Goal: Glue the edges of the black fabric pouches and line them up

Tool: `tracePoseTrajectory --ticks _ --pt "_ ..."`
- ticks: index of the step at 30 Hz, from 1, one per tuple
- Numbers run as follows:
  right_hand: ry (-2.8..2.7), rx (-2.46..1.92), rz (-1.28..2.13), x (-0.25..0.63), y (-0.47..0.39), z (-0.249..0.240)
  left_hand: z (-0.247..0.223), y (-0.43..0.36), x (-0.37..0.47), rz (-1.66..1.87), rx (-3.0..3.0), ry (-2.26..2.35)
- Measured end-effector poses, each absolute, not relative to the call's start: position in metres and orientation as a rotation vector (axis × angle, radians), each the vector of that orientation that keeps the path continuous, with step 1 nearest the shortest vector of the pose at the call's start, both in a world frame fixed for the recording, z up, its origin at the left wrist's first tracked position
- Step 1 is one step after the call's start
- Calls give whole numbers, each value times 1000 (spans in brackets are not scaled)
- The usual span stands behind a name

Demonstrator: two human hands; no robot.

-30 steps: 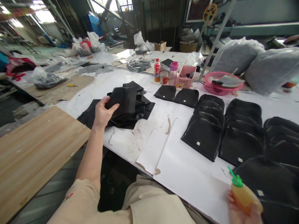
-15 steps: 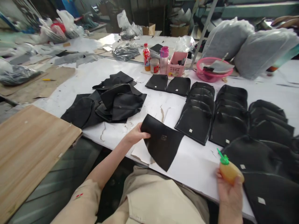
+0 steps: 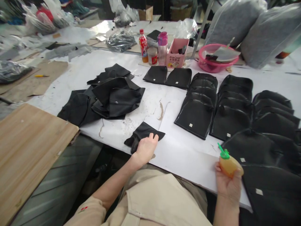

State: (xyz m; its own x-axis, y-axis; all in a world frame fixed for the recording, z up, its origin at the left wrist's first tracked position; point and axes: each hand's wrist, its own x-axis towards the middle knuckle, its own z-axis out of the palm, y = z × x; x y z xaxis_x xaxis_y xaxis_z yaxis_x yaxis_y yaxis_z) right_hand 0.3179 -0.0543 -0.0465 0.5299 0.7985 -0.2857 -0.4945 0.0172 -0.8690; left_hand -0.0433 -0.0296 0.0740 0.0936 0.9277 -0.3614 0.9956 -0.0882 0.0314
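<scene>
Near the table's front edge, my left hand (image 3: 146, 150) grips a black leather-like piece (image 3: 143, 131), which is bent and partly folded under my fingers. At the right, my right hand (image 3: 227, 183) is wrapped round a squeeze bottle (image 3: 230, 166) of yellowish glue-like liquid, its green nozzle tilted up and to the left. Loose black pieces lie in a heap (image 3: 113, 97) beyond my left hand. Overlapping rows of flat black panels (image 3: 197, 116) with small pale square tags spread from the middle to the right, close to the bottle.
A wooden board (image 3: 35, 157) stands at the left. Along the back are a red-labelled drink bottle (image 3: 143, 47), a pink-lidded bottle (image 3: 162, 48), a pink box (image 3: 176, 59), a pink basin (image 3: 217, 64) and big stuffed bags (image 3: 272, 34). A yellow cutter (image 3: 41, 75) lies far left.
My left hand has turned over and moved toward the body with the black piece, which was held up flat and is now bent over. The right hand still holds the bottle.
</scene>
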Motion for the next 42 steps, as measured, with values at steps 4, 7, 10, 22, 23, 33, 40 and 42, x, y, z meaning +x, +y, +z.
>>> tracePoseTrajectory --ticks 4,7,10,22,23,33,40,42 --pt "-304 -1159 1052 316 -54 -42 57 -32 -55 -20 1962 1653" --pt "-313 -1132 1052 313 -54 -38 59 -42 -82 209 1862 1407" --pt "-324 -1113 1050 309 -54 -36 50 -56 -97 170 1946 1423" --pt "-437 -1177 1067 289 -42 -33 37 -73 -129 171 2068 1479" --pt "-442 -1172 1072 288 -41 -34 38 -74 -136 171 2053 1512" --pt "-445 -1175 1092 288 -40 -37 20 -86 -150 36 2143 1557" --pt "-429 -1156 1095 287 -39 -35 6 -85 -161 171 2352 1486" --pt "-426 -1147 1093 287 -39 -36 4 -83 -160 201 2412 1484"
